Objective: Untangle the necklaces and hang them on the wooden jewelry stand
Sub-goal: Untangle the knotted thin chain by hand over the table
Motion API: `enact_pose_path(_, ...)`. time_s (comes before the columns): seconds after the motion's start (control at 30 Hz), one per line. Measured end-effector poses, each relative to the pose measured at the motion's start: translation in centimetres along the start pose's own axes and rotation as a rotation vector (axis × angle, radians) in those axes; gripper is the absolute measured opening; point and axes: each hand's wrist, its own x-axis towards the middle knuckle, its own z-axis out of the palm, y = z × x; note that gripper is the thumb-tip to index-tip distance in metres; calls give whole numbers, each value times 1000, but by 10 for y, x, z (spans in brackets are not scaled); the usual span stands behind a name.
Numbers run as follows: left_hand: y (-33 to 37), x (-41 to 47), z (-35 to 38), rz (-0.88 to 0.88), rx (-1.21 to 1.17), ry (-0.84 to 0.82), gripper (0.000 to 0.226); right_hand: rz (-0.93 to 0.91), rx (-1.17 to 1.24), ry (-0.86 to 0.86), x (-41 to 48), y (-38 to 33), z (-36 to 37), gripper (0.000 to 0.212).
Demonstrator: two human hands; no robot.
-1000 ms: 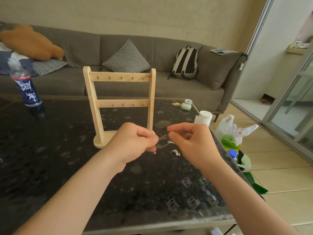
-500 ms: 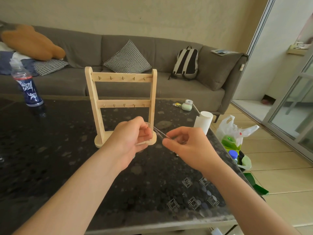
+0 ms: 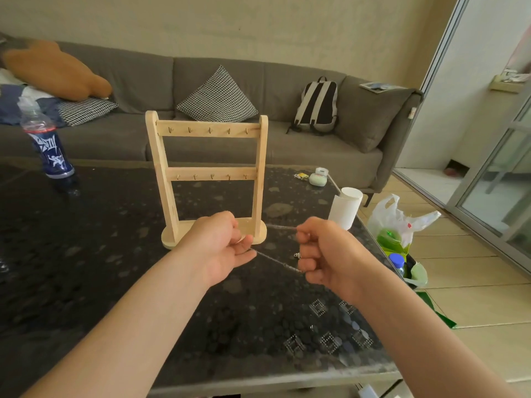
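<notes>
Seemingly midway through untangling at centre frame, stretching a necklace (image 3: pixel 275 260) between left hand (image 3: pixel 221 248) and right hand (image 3: pixel 324 254), both pinching it above the counter (image 3: pixel 86 254) before the stand (image 3: pixel 207 179), with every hook (image 3: pixel 209 130) bare and all hanging left.

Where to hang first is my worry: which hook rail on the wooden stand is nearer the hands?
The lower rail, just above the left hand and right hand; the upper rail sits higher, farther off.

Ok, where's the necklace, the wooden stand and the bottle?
necklace chain (image 3: pixel 275 261): head view, taut lower strand.
wooden jewelry stand (image 3: pixel 198 133): head view, top bar.
plastic bottle (image 3: pixel 53 152): head view, blue label.
</notes>
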Motion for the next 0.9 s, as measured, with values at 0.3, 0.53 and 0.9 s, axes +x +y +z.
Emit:
enact_pose_path(0.3,-5,4,-3,-31,91,-126,26,-82,225,-209,-12,-7,5,29)
enact_pose_path(0.53,-4,13,-4,47,10,-6,33,76,195,-221,-10,-4,-1,32)
enact_pose_path(0.9,-2,27,-11,75,63,103,10,-68,367,-145,-14,-10,-1,21)
